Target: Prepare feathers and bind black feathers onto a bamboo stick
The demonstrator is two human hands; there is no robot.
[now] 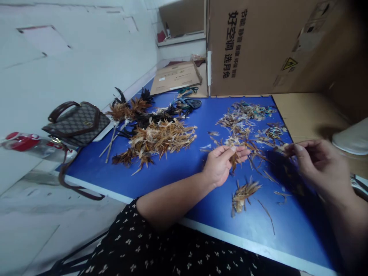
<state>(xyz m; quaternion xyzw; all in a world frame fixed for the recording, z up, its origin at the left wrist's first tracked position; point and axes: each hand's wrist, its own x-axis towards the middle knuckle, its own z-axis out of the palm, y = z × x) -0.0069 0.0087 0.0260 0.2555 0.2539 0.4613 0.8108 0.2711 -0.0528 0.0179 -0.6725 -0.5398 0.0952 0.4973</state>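
My left hand (221,163) pinches a small brown feather (234,160) over the blue table, its tip hanging down below the fingers. To its right, my right hand (319,163) is raised with thumb and forefinger pressed together; whatever sits between those tips is too small to make out. A small bunch of brown feathers (243,195) lies on the table just below the left hand. Beyond both hands spreads a loose heap of grey and brown feathers (238,120). A large pile of tan feathers (161,138) is to the left.
Black and brown feather bundles (129,109) lie at the far left, near a patterned handbag (79,122) and a plastic bottle (37,145). A tall cardboard box (267,50) stands behind the table (178,184). Scissors (358,186) show at the right edge.
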